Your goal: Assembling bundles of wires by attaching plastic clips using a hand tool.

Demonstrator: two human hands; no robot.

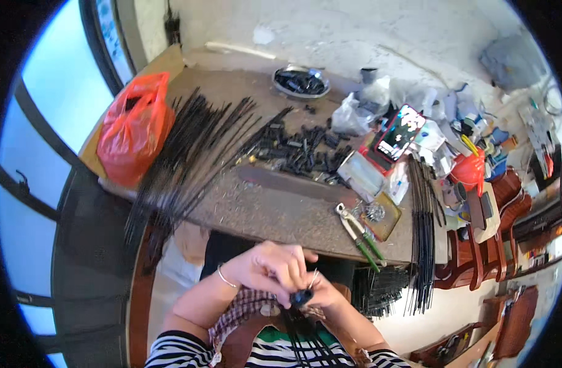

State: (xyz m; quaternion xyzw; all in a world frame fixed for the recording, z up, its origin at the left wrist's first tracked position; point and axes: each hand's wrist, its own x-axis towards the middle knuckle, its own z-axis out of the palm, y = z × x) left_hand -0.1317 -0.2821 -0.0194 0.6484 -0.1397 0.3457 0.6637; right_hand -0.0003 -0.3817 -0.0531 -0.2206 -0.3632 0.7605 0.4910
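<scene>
Close to my body, below the table's front edge, both hands meet around a small black plastic piece. Long thin black strips run down from it over my lap. My left hand is closed, its fingertips pinching at the piece from the left. From the other side, my right hand grips the same piece; its fingers are partly hidden. A pair of pliers with green handles lies at the table's front edge, beyond my right hand.
On the table lie loose black parts, a long bundle of black strips and another bundle. A metal bowl, a red plastic bag, a lit phone and a tray stand around them.
</scene>
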